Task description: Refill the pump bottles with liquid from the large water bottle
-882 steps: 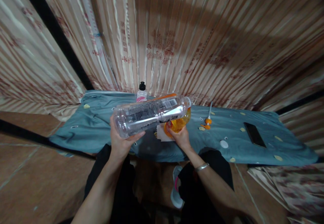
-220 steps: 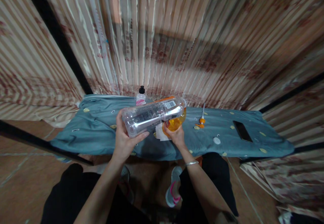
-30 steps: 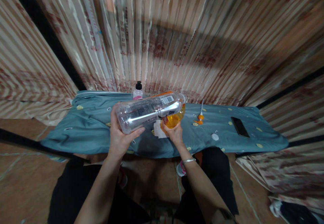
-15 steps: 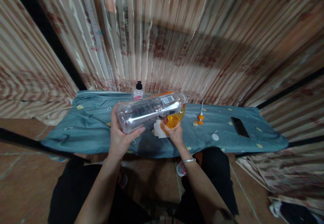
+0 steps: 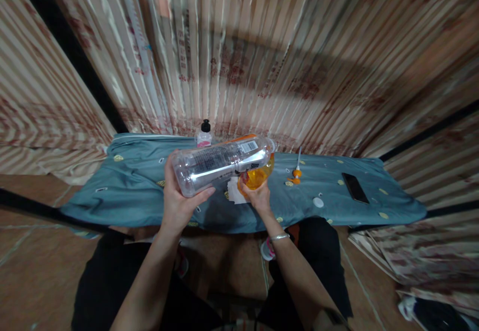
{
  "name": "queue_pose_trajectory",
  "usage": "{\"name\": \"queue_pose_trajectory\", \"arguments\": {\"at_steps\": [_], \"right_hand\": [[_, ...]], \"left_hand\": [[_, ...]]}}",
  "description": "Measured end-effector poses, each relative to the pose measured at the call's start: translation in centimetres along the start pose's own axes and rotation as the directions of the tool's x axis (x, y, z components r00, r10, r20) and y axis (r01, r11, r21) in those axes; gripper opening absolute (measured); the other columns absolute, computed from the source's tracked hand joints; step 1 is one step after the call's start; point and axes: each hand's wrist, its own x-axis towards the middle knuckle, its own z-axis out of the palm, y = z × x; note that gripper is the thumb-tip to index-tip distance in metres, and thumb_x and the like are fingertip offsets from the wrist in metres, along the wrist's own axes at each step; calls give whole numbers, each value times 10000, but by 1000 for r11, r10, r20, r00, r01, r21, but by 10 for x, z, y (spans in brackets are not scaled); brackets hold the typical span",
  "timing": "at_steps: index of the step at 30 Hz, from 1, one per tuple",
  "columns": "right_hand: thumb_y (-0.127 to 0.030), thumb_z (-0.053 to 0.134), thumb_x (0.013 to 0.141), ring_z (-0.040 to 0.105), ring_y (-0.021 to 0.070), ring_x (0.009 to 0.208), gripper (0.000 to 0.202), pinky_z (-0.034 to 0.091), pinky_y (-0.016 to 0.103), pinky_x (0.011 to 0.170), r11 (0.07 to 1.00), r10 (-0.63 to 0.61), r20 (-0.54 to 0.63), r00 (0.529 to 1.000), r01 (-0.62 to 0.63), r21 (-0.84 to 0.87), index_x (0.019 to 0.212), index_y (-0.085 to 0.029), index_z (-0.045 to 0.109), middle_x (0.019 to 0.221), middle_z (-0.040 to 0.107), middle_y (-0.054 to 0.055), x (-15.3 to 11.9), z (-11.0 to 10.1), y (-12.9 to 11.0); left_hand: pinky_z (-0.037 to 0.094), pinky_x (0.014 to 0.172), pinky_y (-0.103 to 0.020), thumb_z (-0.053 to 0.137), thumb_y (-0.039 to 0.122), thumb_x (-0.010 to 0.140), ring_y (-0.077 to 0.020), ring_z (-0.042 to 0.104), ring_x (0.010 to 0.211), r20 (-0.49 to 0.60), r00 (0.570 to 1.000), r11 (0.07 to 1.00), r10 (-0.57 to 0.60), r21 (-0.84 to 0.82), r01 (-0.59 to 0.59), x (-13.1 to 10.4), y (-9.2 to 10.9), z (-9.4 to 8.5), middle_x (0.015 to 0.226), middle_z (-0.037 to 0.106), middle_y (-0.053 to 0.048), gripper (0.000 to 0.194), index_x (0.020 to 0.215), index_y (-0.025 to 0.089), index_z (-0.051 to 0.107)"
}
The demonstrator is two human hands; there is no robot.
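My left hand [image 5: 179,199] is closed around the base of a large clear plastic bottle [image 5: 209,166], which lies tilted nearly on its side. Its neck points right, over the mouth area of a smaller yellow-orange bottle [image 5: 257,177]. My right hand [image 5: 259,196] grips that yellow-orange bottle low on its body. Where the two mouths come together, the larger bottle partly hides the view, so I cannot tell whether they touch. A piece of white tissue [image 5: 235,192] lies beneath, beside my right hand.
On the blue-green cloth [image 5: 130,191] stand a small bottle with a black cap [image 5: 204,134], an orange pump top [image 5: 296,174] with its tube, a round white cap [image 5: 318,202] and a black phone [image 5: 355,188]. A striped curtain [image 5: 239,62] hangs behind; dark poles slant at both sides.
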Motion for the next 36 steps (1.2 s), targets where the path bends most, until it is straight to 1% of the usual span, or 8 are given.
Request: {"name": "queue_pose_trajectory", "arguments": {"at_steps": [6,10,15,20,23,27,31,36], "right_hand": [[-509,846,615,739,335,1085,737,591,418,908,1000,-6,-1,1000,6,16,1209,-190,550,1069,776,138,0,0,1],[-511,848,613,739,348,1080,740,598,433,891,1000,-4,-11,1000,4,6,1208,-185,553,1058,774,148,0,1,2],[-522,845,604,745,330,1067,750,605,418,876,999,-25,0,1000,25,36,1208,-192,547,1054,773,132,2,3,6],[-523,845,602,742,328,1081,741,605,406,875,999,-10,-1,1000,10,35,1200,-201,547,1060,775,127,1,2,4],[-519,849,603,740,333,1089,736,602,397,877,1000,-2,-11,1000,2,16,1192,-193,553,1041,776,135,0,1,1],[-518,842,614,735,334,1103,747,593,406,904,1000,0,-5,1000,0,-2,1214,-185,548,1073,773,144,0,0,-1],[-492,838,624,734,334,1100,724,598,406,886,1000,-9,-10,1000,9,-5,1216,-192,548,1073,778,134,-1,0,-1],[-482,851,619,741,338,1080,705,600,403,871,1000,-12,-21,1000,12,-7,1195,-197,563,1030,784,126,-1,1,0]], "left_hand": [[604,993,-467,956,347,560,-351,590,1327,5,1000,1000,8,2,-8,0,1,0,1490,518,-139,1084,1488,276,399],[604,989,-471,956,332,560,-351,601,1309,11,1000,1000,8,-3,-8,0,2,0,1489,515,-139,1078,1484,279,402],[581,1018,-488,960,359,553,-360,581,1328,4,999,999,32,13,-32,0,2,0,1469,527,-142,1075,1475,267,416],[549,1058,-489,957,398,561,-344,594,1315,13,999,999,46,9,-46,1,2,1,1462,535,-145,1072,1472,257,408],[521,1087,-503,961,428,551,-339,596,1308,9,997,996,79,29,-80,2,0,0,1450,543,-146,1075,1462,249,419],[517,1089,-501,956,452,559,-336,588,1313,9,995,993,104,48,-104,2,-1,-1,1442,548,-142,1072,1465,254,418],[520,1090,-486,958,449,555,-325,597,1298,6,992,990,128,63,-128,2,-1,0,1431,558,-137,1059,1453,253,434],[509,1104,-500,964,430,543,-331,576,1327,-9,995,994,100,43,-100,1,0,1,1455,535,-134,1071,1455,265,429]]}}
